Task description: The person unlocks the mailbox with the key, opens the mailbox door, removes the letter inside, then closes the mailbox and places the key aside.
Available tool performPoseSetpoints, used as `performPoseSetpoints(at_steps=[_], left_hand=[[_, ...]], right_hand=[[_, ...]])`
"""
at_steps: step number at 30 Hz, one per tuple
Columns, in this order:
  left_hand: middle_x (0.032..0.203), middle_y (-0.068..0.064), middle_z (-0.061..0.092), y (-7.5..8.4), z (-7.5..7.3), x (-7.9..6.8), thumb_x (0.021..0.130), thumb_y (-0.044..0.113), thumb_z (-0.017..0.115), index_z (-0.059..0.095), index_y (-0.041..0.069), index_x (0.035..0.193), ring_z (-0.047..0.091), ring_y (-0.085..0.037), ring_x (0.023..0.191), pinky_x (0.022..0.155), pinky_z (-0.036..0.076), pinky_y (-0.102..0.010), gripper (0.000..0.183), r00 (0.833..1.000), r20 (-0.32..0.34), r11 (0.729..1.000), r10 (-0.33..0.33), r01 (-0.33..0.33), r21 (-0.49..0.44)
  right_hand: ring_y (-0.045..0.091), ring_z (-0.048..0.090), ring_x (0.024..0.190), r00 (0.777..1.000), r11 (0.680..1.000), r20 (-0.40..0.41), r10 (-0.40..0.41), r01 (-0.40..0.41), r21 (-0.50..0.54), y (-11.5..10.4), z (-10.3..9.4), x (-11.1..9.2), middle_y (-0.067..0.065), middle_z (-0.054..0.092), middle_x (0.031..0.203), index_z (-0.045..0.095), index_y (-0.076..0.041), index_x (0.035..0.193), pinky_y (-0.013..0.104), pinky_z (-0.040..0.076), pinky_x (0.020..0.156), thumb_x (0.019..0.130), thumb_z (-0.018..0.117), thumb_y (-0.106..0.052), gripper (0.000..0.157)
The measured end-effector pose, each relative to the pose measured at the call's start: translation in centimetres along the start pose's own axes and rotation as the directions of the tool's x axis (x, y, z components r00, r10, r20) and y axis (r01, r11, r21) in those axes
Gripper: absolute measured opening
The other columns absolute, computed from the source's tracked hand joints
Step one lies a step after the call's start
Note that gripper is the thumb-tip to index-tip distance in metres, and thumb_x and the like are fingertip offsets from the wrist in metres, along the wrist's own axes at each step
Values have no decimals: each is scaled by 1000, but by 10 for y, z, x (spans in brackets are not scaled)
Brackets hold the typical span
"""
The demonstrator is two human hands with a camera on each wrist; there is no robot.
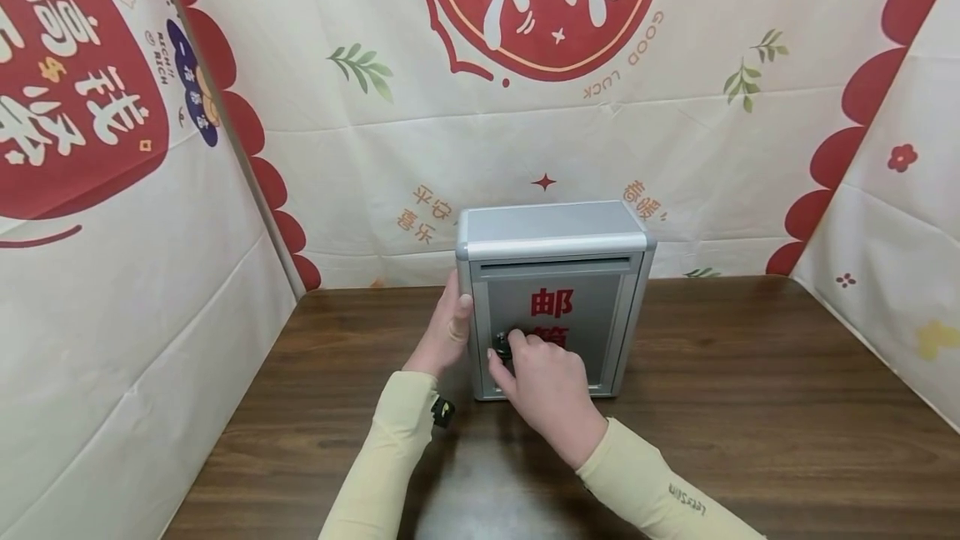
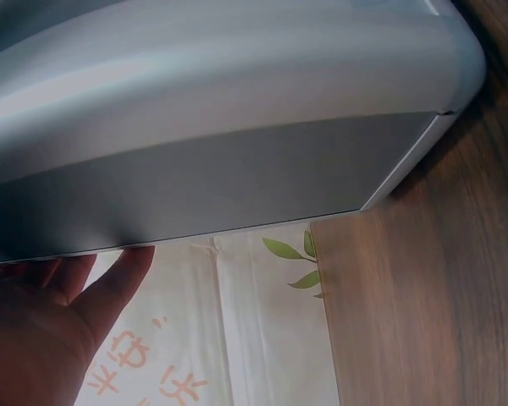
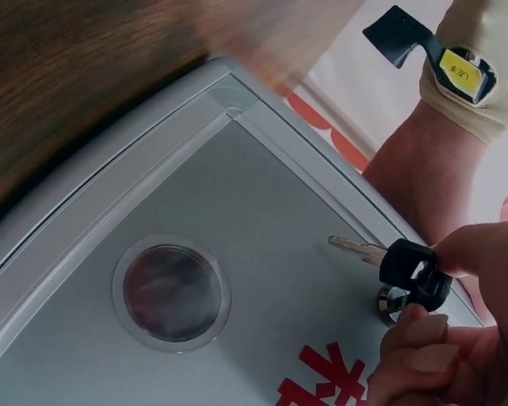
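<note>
A grey metal mailbox (image 1: 551, 227) with red characters stands upright on the table. My left hand (image 1: 447, 327) holds it by its left side, thumb near the front edge. In the left wrist view, the fingers (image 2: 118, 283) reach the back edge, where their tips are hidden. At the front, my right hand (image 1: 551, 373) pinches a black-headed key (image 3: 429, 288) at the round lock (image 3: 389, 303). Another key with a black head (image 3: 402, 264) hangs beside it, its metal blade pointing away from the hand.
The brown wooden table (image 1: 750, 407) extends on both sides of the mailbox. Behind it hangs a white printed cloth (image 1: 712, 157), with another cloth panel along the left. A round clear window (image 3: 171, 292) is set in the door, and a slot (image 1: 555, 265) runs near the top.
</note>
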State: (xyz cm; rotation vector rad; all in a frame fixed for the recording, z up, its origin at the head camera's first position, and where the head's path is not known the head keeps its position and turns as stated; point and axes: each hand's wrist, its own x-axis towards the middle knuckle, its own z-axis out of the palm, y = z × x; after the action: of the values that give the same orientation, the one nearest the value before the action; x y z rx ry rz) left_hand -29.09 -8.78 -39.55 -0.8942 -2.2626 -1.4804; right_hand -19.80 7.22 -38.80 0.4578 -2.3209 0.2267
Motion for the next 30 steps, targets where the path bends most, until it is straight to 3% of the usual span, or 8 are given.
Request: performPoseSetpoints(at_steps=[9, 14, 17, 22, 30], left_hand=[[151, -10, 28, 0, -2, 3, 80, 85, 10, 15, 12, 151, 27, -18, 137, 109, 23, -45, 102, 1000, 15, 1000, 5, -5, -15], [151, -17, 26, 5, -3, 2, 80, 84, 8, 13, 5, 151, 26, -26, 138, 109, 23, -49, 106, 999, 30, 1000, 13, -13, -7], [150, -22, 26, 18, -6, 0, 81, 84, 9, 14, 0, 149, 26, -31, 137, 109, 23, -51, 108, 999, 27, 1000, 16, -16, -16], [149, -24, 26, 43, -11, -2, 83, 82, 9, 15, -3, 148, 26, -31, 138, 109, 22, -49, 107, 999, 37, 1000, 4, -3, -19], [150, -25, 23, 45, -10, -3, 81, 83, 8, 13, -5, 148, 23, -34, 139, 110, 20, -51, 110, 999, 38, 1000, -2, 3, -24]], right_hand=[[10, 37, 35, 999, 997, 45, -5, 2, 74, -1, 1, 2, -3, 42, 47, 57, -10, 66, 23, 28, 32, 91, 61, -26, 30], [7, 33, 35, 980, 961, 165, 112, -149, 232, -3, -1, 3, -7, 34, 44, 51, -16, 61, 25, 28, 34, 95, 56, -25, 36], [7, 34, 36, 960, 928, 228, 160, -225, 296, -3, -1, 3, -8, 35, 44, 49, -19, 60, 26, 30, 36, 97, 55, -27, 39], [8, 35, 37, 959, 927, 231, 165, -231, 297, -2, 0, 2, -7, 36, 44, 50, -18, 61, 27, 31, 36, 97, 54, -27, 38], [7, 36, 37, 958, 927, 229, 174, -238, 292, -1, 1, 1, -9, 36, 44, 53, -19, 63, 26, 31, 36, 98, 53, -29, 37]])
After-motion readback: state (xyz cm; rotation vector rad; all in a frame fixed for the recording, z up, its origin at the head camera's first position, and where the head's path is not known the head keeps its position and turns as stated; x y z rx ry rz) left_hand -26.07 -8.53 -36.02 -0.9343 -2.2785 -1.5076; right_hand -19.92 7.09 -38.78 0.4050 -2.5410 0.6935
